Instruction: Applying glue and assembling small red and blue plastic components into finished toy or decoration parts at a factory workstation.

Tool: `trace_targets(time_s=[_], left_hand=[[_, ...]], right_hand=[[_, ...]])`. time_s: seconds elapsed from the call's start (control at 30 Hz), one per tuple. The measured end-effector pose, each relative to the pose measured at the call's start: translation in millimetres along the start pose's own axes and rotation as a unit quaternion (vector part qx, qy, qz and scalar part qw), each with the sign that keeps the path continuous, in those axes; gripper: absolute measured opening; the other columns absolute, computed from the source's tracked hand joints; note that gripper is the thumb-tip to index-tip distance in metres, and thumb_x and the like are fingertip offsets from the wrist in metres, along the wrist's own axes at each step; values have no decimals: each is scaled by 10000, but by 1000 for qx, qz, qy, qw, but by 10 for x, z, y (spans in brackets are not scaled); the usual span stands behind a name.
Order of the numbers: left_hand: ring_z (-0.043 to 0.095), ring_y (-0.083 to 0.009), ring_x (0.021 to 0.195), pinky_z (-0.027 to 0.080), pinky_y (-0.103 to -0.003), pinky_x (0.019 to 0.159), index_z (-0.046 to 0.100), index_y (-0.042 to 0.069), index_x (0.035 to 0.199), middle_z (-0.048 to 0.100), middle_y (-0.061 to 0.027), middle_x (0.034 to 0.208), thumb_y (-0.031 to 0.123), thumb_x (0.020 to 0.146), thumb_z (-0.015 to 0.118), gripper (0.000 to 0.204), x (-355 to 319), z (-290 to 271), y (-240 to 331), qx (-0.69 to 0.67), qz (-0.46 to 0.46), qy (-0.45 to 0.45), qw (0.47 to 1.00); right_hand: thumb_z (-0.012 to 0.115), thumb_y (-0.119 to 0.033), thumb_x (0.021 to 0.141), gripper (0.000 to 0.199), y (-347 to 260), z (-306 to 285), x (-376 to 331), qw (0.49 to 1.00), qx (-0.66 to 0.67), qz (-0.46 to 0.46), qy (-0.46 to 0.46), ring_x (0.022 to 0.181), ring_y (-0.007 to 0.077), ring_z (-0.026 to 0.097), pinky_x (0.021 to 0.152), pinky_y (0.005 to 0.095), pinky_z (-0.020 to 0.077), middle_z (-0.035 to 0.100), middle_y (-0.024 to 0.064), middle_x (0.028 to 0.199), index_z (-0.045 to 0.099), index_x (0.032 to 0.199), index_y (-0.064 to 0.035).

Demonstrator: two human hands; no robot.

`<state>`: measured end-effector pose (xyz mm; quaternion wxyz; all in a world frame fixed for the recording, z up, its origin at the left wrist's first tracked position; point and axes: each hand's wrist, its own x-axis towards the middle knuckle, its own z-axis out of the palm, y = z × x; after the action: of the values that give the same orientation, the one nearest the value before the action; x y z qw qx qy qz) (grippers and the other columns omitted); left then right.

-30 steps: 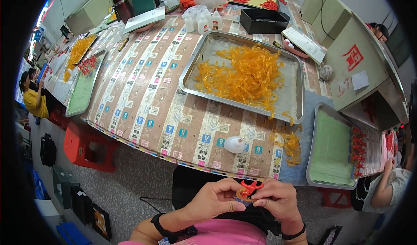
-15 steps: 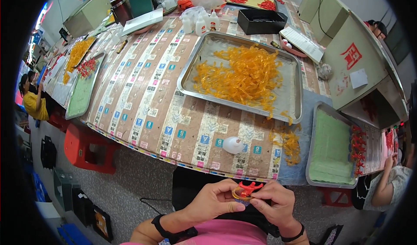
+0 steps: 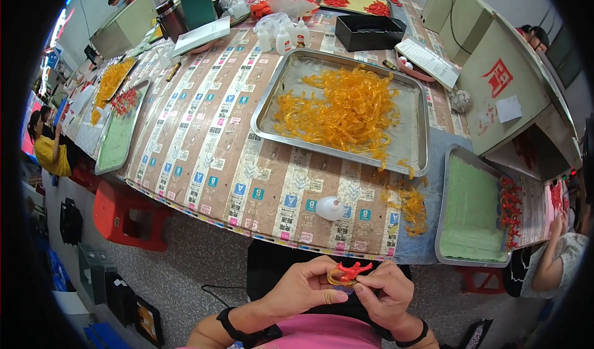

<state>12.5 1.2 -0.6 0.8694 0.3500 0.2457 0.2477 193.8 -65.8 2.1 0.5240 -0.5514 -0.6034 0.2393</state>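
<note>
Between my two hands, just off the table's near edge, is a small red plastic figure (image 3: 352, 271) with spread limbs. A translucent amber strip (image 3: 335, 279) curves around its lower part, and a bluish bit shows underneath. My left hand (image 3: 303, 287) pinches the amber strip and figure from the left, thumb in front. From the right, my right hand (image 3: 385, 292) has thumb and fingertips closed on the same piece. Fingers hide part of it. Beyond the hands, a small white squeeze bottle (image 3: 330, 208) lies on the table.
A metal tray (image 3: 263, 130) holds a heap of amber strips (image 3: 356, 107); more strips (image 3: 414, 211) lie beside it. At right, a green-lined tray (image 3: 471, 213) carries a row of red figures (image 3: 510, 213). A black box (image 3: 370, 33) and white bottles (image 3: 283, 39) stand farther back.
The red figure has tilted slightly between my fingertips, and my right hand has shifted a little to the left. Both hands keep their hold.
</note>
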Motion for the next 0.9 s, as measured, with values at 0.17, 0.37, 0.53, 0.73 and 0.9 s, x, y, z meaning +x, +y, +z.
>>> trace_targets(time_s=[0.17,0.37,0.53,0.73,0.9], left_hand=[[539,-110,1041,457,-247,923,599,-11,1118,513,-42,1096,-39,791,705,345,4,0,-10,3,-7,-2,1000],[540,-116,1041,458,-246,919,604,-14,1123,517,-45,1092,-14,814,695,322,-8,32,4,14,13,0,1000],[557,-112,983,478,-237,860,615,-25,1103,517,-64,1089,-15,841,666,267,9,47,-46,106,58,49,991],[575,-122,942,488,-237,838,616,-33,1090,536,-66,1048,21,872,640,226,7,109,26,81,51,93,991],[581,-125,931,492,-242,841,626,-37,1068,549,-70,1021,26,875,637,204,56,115,45,5,-7,94,996]], right_hand=[[772,16,674,219,6,27,-22,1000,-11,-16,14,565,155,509,520,269,393,552,45,685,692,874,-28],[770,19,673,221,-3,19,-25,1000,-6,-17,13,562,154,506,519,271,389,549,43,684,691,874,-27],[783,2,673,237,-9,32,-16,999,-23,-23,19,571,153,511,525,274,400,549,35,680,701,892,-30],[765,-66,741,207,2,-84,66,997,28,33,-62,641,160,577,590,265,454,629,49,740,717,942,-48],[748,-60,764,192,20,-121,91,986,104,95,-89,695,166,617,619,260,476,662,68,789,716,953,-45]])
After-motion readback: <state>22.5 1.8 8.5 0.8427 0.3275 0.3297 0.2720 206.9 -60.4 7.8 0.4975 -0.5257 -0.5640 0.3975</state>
